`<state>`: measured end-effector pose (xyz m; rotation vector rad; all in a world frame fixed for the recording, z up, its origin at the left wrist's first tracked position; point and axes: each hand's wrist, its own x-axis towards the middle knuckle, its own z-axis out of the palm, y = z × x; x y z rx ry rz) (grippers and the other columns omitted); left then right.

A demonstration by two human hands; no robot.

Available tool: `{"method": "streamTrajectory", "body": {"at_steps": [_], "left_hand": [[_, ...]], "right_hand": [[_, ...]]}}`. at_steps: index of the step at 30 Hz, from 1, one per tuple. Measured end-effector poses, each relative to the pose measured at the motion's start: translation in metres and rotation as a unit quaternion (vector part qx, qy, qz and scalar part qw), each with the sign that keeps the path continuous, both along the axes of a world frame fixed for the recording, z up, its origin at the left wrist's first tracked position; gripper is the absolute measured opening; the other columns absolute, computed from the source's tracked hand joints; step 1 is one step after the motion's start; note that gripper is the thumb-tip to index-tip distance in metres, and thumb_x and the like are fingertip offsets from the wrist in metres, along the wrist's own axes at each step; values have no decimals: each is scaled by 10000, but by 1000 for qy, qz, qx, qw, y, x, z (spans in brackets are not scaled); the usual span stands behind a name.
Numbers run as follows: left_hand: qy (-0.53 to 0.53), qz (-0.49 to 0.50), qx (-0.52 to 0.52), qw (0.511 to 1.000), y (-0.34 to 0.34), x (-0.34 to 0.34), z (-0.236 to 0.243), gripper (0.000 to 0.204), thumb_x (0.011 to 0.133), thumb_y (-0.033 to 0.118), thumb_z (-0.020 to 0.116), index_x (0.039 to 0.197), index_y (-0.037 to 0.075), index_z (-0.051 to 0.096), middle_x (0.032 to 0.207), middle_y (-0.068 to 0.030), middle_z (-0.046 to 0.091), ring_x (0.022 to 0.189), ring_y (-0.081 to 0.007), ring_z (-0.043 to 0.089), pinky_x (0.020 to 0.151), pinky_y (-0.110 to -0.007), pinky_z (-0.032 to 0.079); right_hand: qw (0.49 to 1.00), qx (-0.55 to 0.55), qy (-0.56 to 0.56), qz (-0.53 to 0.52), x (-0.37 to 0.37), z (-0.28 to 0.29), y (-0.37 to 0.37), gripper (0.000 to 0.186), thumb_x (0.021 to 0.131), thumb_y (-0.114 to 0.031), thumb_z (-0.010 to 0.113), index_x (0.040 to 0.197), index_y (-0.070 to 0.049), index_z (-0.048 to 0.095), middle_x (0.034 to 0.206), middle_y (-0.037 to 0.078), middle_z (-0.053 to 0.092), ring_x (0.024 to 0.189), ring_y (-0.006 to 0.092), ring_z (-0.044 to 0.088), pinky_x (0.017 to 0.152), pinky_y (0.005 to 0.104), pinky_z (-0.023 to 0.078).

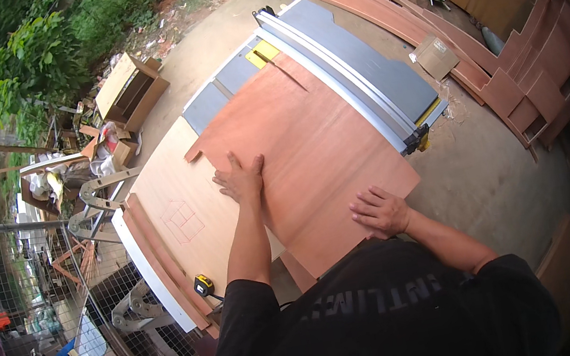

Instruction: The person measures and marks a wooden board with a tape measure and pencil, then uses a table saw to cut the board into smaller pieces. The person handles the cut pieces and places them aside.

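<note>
A reddish-brown plywood sheet (312, 159) lies across the table saw (369, 53). A dark, narrow cut (291, 76) runs into its far edge, just beyond the saw's yellow insert (260, 55). Along the sheet's right side stands the long silver fence (341, 83). My left hand (242, 179) is on the sheet's left edge, fingers spread. Near the sheet's close right corner, my right hand (381, 212) rests flat with its fingers stretched out. Neither hand grips anything. The saw blade itself cannot be made out.
Left of the sheet lies a pale board (182, 187) with red pencil lines, and a yellow-black tape measure (204, 285) sits near its close edge. Wire mesh fencing (13, 295) stands at left. Plywood offcuts (510, 90) and a cardboard box (434, 57) lie at right.
</note>
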<state>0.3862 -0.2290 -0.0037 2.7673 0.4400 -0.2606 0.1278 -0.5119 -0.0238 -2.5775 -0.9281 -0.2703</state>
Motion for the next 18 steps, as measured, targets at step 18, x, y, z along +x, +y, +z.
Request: {"method": "streamTrajectory", "body": {"at_steps": [18], "left_hand": [[1,-8,9,1000,5,32,1,947,799,697,690,1576,258,372,1591,-339,161,1512,-512,92,1212,-597,154]], "right_hand": [[1000,-6,16,4,31,-2,4,656,700,-522,765,1216,-126,683,1382,69,602,1287,316,558,1106,524,390]]}}
